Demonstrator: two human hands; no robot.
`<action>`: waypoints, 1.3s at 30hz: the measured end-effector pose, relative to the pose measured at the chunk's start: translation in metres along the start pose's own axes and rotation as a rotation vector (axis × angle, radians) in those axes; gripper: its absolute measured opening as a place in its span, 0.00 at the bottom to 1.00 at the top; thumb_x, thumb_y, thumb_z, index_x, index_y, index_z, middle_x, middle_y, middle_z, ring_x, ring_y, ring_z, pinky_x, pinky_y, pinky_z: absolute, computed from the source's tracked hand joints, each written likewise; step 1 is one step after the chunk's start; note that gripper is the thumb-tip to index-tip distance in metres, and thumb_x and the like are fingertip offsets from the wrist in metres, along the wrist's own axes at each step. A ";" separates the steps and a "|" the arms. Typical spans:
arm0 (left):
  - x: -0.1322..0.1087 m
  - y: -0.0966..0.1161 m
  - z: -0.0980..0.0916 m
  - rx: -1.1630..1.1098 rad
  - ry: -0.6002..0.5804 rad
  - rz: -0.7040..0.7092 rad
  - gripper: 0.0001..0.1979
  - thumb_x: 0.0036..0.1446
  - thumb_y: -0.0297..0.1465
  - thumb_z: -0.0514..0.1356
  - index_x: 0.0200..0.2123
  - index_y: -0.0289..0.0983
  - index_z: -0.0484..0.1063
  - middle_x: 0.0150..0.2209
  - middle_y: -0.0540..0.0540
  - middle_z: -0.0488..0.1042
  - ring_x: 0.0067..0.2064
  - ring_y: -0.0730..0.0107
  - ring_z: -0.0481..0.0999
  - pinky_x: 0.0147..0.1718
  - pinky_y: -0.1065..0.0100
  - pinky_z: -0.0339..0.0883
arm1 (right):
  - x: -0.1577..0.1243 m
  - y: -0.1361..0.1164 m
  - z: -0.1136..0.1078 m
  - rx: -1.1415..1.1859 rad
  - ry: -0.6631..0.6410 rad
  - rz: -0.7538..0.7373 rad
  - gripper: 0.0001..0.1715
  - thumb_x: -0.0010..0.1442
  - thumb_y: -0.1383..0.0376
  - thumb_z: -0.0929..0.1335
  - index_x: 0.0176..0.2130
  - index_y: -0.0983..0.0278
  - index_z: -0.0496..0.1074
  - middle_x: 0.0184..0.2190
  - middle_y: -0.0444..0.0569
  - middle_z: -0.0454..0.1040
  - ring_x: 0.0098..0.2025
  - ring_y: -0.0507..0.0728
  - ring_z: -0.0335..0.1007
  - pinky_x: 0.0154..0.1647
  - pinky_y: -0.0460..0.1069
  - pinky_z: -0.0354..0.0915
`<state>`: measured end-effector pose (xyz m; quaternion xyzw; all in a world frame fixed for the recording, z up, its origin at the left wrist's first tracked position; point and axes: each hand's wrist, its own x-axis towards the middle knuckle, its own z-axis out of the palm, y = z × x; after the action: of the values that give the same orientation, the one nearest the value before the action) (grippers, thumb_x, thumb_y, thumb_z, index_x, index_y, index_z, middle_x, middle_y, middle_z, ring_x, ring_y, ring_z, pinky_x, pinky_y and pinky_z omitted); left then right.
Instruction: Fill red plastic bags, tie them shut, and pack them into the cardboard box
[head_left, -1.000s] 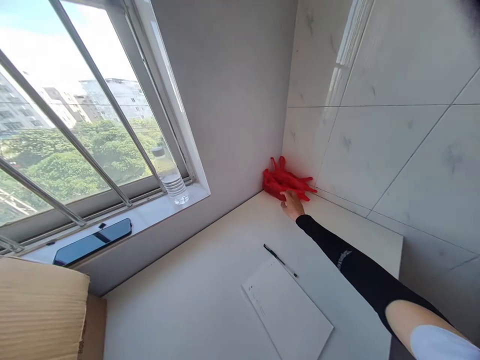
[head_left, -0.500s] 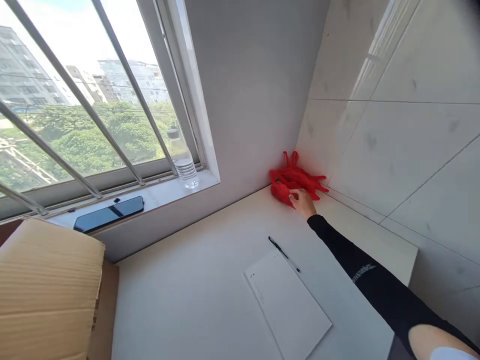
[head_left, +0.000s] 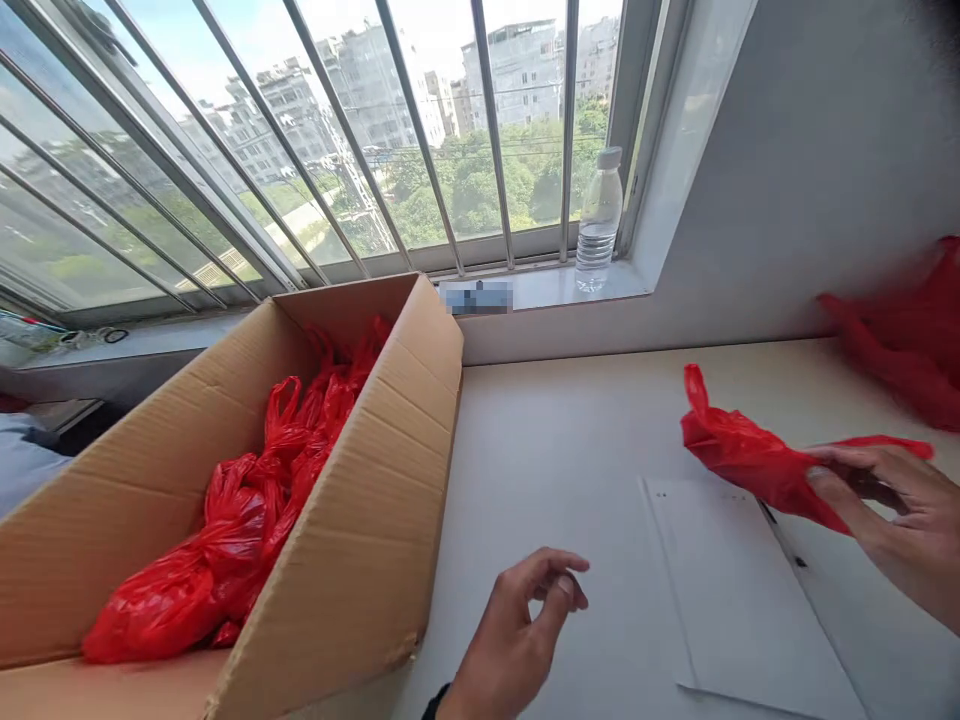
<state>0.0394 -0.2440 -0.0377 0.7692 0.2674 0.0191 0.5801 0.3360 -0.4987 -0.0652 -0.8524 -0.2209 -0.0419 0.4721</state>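
My right hand [head_left: 892,510] pinches a red plastic bag [head_left: 750,455] between thumb and fingers, above the upper part of a white sheet or pad [head_left: 750,600]. The bag is crumpled and flat, with one handle loop sticking up at its left end. My left hand [head_left: 525,625] hovers over the white table [head_left: 555,440], right of the cardboard box [head_left: 360,530]. Its fingers are loosely bent, thumb and index apart, with nothing between them. More red plastic bags [head_left: 911,330] lie blurred at the right edge by the wall.
The open cardboard box holds several knotted red bags [head_left: 247,510]. On the windowsill [head_left: 540,290] stand a clear bottle [head_left: 598,220] and, left of it, a blurred-out flat object [head_left: 478,297]. A pen [head_left: 784,540] lies partly hidden beside the white sheet.
My right hand has drawn one red bag away from the pile in the corner, toward the white sheet. My left hand has come into view. The view has swung left, showing the box's inside.
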 end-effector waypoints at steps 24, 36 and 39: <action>0.018 -0.013 0.030 0.124 -0.079 0.294 0.07 0.68 0.36 0.58 0.45 0.49 0.76 0.44 0.45 0.70 0.50 0.59 0.71 0.44 0.62 0.70 | -0.118 -0.081 0.058 0.167 -0.407 -0.086 0.14 0.71 0.67 0.63 0.51 0.53 0.72 0.43 0.47 0.73 0.41 0.54 0.72 0.42 0.52 0.72; 0.012 -0.023 0.042 0.036 -0.039 0.362 0.07 0.71 0.32 0.54 0.42 0.45 0.72 0.43 0.48 0.71 0.45 0.66 0.72 0.40 0.68 0.69 | -0.135 -0.085 0.071 0.019 -0.378 -0.302 0.14 0.68 0.73 0.64 0.51 0.59 0.69 0.44 0.50 0.70 0.44 0.56 0.71 0.44 0.54 0.73; 0.012 -0.026 0.040 0.043 0.026 0.309 0.06 0.71 0.34 0.54 0.40 0.44 0.70 0.43 0.47 0.72 0.44 0.65 0.72 0.40 0.66 0.69 | -0.134 -0.082 0.070 0.036 -0.363 -0.288 0.12 0.69 0.74 0.63 0.47 0.59 0.70 0.39 0.46 0.72 0.40 0.55 0.69 0.39 0.53 0.70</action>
<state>0.0527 -0.2694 -0.0776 0.8130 0.1537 0.1126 0.5502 0.1723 -0.4486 -0.0767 -0.7970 -0.4221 0.0493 0.4291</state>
